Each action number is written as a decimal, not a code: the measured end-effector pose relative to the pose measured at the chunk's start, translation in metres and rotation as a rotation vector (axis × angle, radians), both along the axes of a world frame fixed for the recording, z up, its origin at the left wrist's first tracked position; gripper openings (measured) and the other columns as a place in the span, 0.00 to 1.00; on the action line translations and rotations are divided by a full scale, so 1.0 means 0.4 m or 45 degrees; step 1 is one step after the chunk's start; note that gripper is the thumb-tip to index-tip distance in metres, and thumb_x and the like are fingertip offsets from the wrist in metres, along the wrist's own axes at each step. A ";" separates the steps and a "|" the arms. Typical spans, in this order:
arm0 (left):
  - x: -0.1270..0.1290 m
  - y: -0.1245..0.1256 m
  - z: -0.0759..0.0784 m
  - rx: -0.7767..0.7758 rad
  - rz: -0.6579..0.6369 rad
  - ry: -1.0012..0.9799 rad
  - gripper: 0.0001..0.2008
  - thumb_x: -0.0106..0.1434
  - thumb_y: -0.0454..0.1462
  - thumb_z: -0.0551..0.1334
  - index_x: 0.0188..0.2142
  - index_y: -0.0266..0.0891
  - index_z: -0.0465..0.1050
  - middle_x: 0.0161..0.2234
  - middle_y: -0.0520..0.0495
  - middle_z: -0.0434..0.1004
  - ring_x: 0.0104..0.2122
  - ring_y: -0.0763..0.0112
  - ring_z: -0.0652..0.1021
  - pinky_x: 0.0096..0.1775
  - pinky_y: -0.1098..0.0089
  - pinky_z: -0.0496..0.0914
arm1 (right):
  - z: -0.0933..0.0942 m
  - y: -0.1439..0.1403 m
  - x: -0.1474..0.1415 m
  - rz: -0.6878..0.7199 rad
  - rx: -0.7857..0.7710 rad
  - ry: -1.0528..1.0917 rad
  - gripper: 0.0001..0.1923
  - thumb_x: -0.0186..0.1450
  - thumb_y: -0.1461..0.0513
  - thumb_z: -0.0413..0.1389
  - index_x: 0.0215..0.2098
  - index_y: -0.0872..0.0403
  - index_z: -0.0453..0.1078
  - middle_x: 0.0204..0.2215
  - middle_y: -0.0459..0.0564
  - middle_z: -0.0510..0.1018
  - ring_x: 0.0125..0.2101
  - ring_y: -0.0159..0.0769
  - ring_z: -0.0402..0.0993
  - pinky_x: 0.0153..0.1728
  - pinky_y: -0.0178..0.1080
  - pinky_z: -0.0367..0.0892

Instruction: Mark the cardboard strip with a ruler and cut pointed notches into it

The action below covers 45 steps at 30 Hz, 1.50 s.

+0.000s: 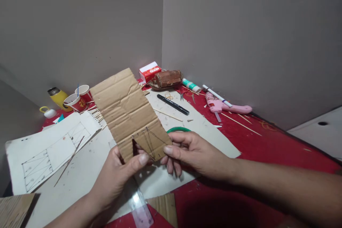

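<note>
Grey walls [240,25] meet in a corner behind a red tabletop [269,160], part of it covered by a white sheet [208,133]. At the left, a paper [60,151] bears an inked drawing of crossed rectangles, with a thin stick [68,161] lying over it. Above the sheet, tilted towards the person, is the cardboard [125,108]: long, brown, creased in several bands across, slightly buckled.

Both hands grip its near end. The fingers of the left hand [116,174] are closed on the left corner, thumb in front; those of the right hand [193,151] pinch the right edge, some hanging loose beneath. A glue gun [213,104] and a marker [173,104] lie apart, untouched.

Marking seems at least partly done: dark lines [149,139] form narrow triangles. One triangular notch [134,145] is already open beside them; the inked part remains attached, apparently uncut.
</note>
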<state>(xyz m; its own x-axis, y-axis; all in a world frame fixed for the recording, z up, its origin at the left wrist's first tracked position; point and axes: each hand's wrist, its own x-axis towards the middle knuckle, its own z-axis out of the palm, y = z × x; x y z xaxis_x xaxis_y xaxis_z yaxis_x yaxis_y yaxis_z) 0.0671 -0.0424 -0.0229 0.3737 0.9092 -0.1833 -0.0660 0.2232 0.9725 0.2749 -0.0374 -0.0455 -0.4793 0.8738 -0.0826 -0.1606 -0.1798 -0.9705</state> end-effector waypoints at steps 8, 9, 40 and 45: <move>-0.002 0.021 0.018 -0.034 0.405 -0.118 0.08 0.55 0.37 0.72 0.33 0.36 0.79 0.29 0.48 0.80 0.28 0.69 0.78 0.33 0.70 0.76 | 0.039 0.016 0.076 0.085 0.848 -0.950 0.17 0.70 0.55 0.54 0.51 0.57 0.72 0.40 0.56 0.80 0.39 0.43 0.76 0.41 0.44 0.70; -0.007 0.029 0.023 -0.031 0.454 -0.153 0.08 0.53 0.37 0.73 0.31 0.36 0.79 0.27 0.49 0.80 0.27 0.70 0.78 0.32 0.71 0.76 | 0.040 0.017 0.090 0.088 0.934 -1.140 0.16 0.69 0.57 0.55 0.52 0.55 0.72 0.42 0.57 0.79 0.42 0.46 0.76 0.43 0.46 0.69; -0.075 0.028 0.132 0.259 0.723 -0.586 0.16 0.54 0.33 0.72 0.44 0.38 0.79 0.35 0.50 0.83 0.32 0.71 0.81 0.32 0.72 0.78 | -0.016 -0.025 0.139 0.156 0.602 -1.163 0.35 0.67 0.44 0.52 0.68 0.51 0.60 0.64 0.59 0.67 0.63 0.55 0.62 0.61 0.47 0.62; -0.061 0.027 0.114 0.237 0.700 -0.568 0.18 0.53 0.34 0.74 0.44 0.38 0.79 0.35 0.49 0.83 0.32 0.70 0.81 0.32 0.72 0.78 | -0.012 -0.022 0.091 0.329 0.505 -1.089 0.40 0.67 0.41 0.50 0.69 0.54 0.56 0.62 0.63 0.66 0.62 0.57 0.62 0.61 0.51 0.60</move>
<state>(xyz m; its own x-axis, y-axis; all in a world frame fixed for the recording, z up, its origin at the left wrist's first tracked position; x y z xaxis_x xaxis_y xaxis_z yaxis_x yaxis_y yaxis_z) 0.0427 -0.0317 0.0229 -0.1427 0.9882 0.0553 -0.5200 -0.1224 0.8454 0.3113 -0.0461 -0.0503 -0.5749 0.7896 -0.2144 0.6245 0.2542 -0.7385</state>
